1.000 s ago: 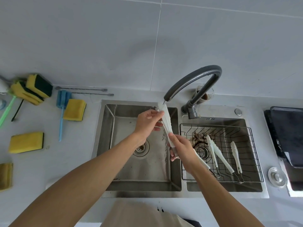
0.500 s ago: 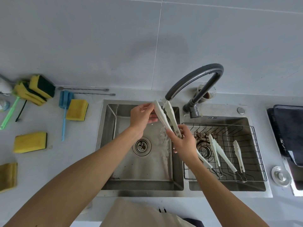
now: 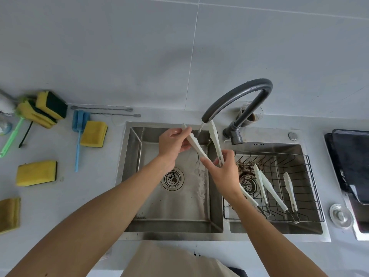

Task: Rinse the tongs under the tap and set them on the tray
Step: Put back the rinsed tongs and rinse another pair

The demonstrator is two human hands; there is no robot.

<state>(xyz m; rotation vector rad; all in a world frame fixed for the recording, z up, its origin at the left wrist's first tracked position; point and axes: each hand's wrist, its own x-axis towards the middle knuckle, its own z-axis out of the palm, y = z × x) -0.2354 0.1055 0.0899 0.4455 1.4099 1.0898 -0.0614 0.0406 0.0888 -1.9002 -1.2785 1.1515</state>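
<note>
Right hand [image 3: 223, 172] nearest, clamped around the hinge end of the white tongs [image 3: 196, 145], arms spread in a V above the left sink basin [image 3: 135, 172]. Left hand [image 3: 173, 143] pinching the left arm near its tip; right arm's tip just beside the tap [image 3: 237, 97] spout, under a thin stream. Wire tray [image 3: 313, 176] in the right basin, more tongs [image 3: 273, 191] lying inside.

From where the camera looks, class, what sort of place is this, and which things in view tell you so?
Most likely a kitchen washing-up area. A stainless-steel double sink sits under a dark curved tap, yellow scouring sponges lie on the grey counter, and white plastic tongs rest in a black wire basket.
</note>
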